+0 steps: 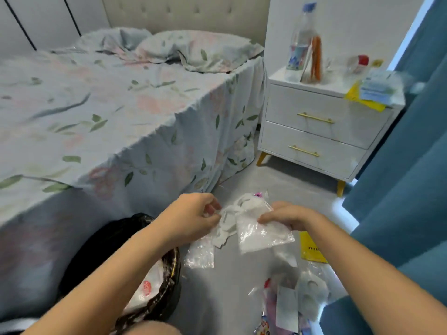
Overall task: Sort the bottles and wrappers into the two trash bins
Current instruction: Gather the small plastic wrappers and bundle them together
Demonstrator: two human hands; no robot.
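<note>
My left hand (193,213) and my right hand (285,216) both pinch a bundle of clear plastic and white paper wrappers (251,226) above the grey floor. A trash bin (167,293) with a dark bag liner stands at my lower left beside the bed, with a white wrapper with red print inside it. More wrappers (290,303) lie on the floor at the lower right, and one clear wrapper (200,255) lies under my left hand. A tall plastic bottle with a blue cap (301,44) stands on the nightstand, with a small red-capped bottle (358,65) lying further right.
A bed with a floral sheet (108,112) fills the left. A white two-drawer nightstand (321,131) stands at the back right, with packets (377,91) on its top. Blue curtains (411,177) hang on the right. A yellow bag (309,250) lies on the floor.
</note>
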